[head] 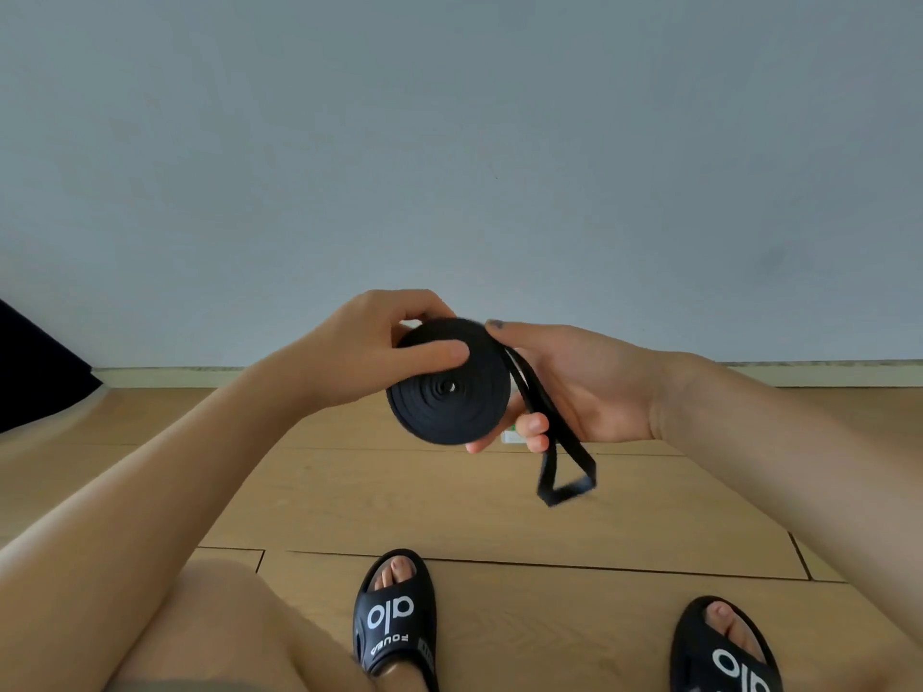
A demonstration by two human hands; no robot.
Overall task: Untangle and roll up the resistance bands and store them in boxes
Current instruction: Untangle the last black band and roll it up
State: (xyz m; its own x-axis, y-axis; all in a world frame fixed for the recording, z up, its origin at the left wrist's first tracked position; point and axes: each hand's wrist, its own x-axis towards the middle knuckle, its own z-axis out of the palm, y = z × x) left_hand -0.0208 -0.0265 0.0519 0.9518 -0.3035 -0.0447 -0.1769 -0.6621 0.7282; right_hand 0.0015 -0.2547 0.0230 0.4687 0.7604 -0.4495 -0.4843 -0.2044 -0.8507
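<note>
We see a black resistance band (pixel 449 387) wound into a flat round roll, held up in the air in front of a pale wall (pixel 449 142). Everything else sits around this roll.

The left hand (pixel 369 342) grips the top left of the roll, thumb flat on the face and fingers curled over the edge. We think it squeezes like this so the roll does not spring open.

The right hand (pixel 564 387) is just right of the roll. Its fingers curl round the far side and under the bottom edge, and the thumb touches the top. The loose end (pixel 564 467) of the band runs across this palm and hangs below and to the right of the roll. We think this hand guides that last bit in. Only this short end is left to wind.

Far below the roll is a wooden floor (pixel 499 521), with two feet in black slippers (pixel 394 616). Left of the roll is something dark (pixel 35 372) by the wall. We see no box.
</note>
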